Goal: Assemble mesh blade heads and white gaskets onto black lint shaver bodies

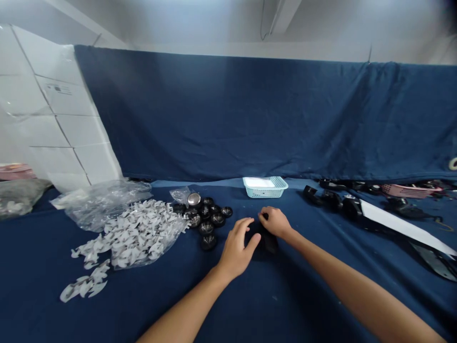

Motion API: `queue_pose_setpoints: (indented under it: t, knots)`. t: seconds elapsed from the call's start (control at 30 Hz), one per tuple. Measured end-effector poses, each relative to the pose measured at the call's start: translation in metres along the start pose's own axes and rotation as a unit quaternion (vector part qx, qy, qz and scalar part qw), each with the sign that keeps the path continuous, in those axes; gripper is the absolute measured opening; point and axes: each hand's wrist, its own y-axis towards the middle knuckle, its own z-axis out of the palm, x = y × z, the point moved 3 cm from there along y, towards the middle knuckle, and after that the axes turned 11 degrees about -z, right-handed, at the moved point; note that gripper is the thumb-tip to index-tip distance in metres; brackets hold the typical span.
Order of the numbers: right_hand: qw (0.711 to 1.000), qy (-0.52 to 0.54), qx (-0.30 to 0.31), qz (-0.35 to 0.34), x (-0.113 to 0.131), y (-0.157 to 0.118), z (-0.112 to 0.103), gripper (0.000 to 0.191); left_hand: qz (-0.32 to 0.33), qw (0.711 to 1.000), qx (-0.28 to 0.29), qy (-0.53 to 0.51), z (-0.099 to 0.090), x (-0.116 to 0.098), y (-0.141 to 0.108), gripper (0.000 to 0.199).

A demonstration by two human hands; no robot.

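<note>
At the middle of the blue cloth lies a dark black part [270, 242], its outline hard to make out. My right hand [275, 221] is over its far end with the fingers curled onto it. Just left of it, my left hand [235, 247] is open, thumb and fingers apart, holding nothing that I can see. Several round black caps with shiny faces [206, 228] lie clustered beyond my left hand, one with a silvery mesh face [193, 199] among them.
Left of the caps, many small pale grey plastic pieces [143, 233] spill from a clear bag [103, 197]. A light blue basket [266, 191] stands at the back. On the right lie black parts [332, 200], a white strip [403, 226] and a pink basket [407, 191]. A blue curtain [228, 119] hangs behind.
</note>
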Motion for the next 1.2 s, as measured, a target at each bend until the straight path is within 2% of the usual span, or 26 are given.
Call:
queue_pose_setpoints:
  t: [0.1, 0.17, 0.3, 0.43, 0.53, 0.63, 0.73, 0.83, 0.93, 1.07, 1.2]
  knots:
    - [0.993, 0.031, -0.113, -0.031, 0.011, -0.009, -0.018, 0.021, -0.071, 0.994, -0.016, -0.081, 0.000, 0.006, 0.006, 0.053]
    - [0.980, 0.061, -0.172, -0.073, 0.029, -0.020, -0.022, 0.017, -0.118, 0.984, 0.010, -0.133, 0.004, 0.009, 0.007, 0.058]
    - [0.952, 0.141, -0.210, -0.174, 0.071, -0.041, -0.009, 0.010, -0.191, 0.961, 0.089, -0.176, 0.017, 0.012, 0.000, 0.076]
    - [0.929, 0.210, -0.227, -0.205, 0.090, -0.047, 0.000, 0.010, -0.223, 0.957, 0.083, -0.167, 0.023, 0.014, -0.011, 0.086]
    - [0.920, 0.257, -0.232, -0.184, 0.094, -0.049, 0.000, 0.013, -0.190, 0.972, 0.024, -0.139, 0.019, 0.009, -0.013, 0.078]
    - [0.915, 0.310, -0.224, -0.130, 0.094, -0.052, 0.003, 0.025, -0.100, 0.990, -0.060, -0.082, 0.002, 0.000, -0.011, 0.057]
    - [0.905, 0.370, -0.202, -0.056, 0.088, -0.053, 0.013, 0.030, -0.005, 0.994, -0.106, 0.004, -0.017, -0.006, -0.007, 0.047]
    - [0.893, 0.417, -0.169, 0.002, 0.079, -0.052, 0.024, 0.041, 0.055, 0.988, -0.109, 0.094, -0.026, -0.006, -0.004, 0.052]
    - [0.883, 0.441, -0.158, 0.036, 0.073, -0.052, 0.029, 0.044, 0.086, 0.979, -0.094, 0.161, -0.024, -0.003, -0.004, 0.054]
    - [0.881, 0.439, -0.170, 0.052, 0.072, -0.060, 0.023, 0.043, 0.113, 0.969, -0.077, 0.204, -0.016, 0.000, -0.007, 0.057]
    - [0.883, 0.423, -0.197, 0.046, 0.071, -0.066, 0.013, 0.042, 0.124, 0.970, -0.051, 0.204, -0.011, 0.002, -0.006, 0.066]
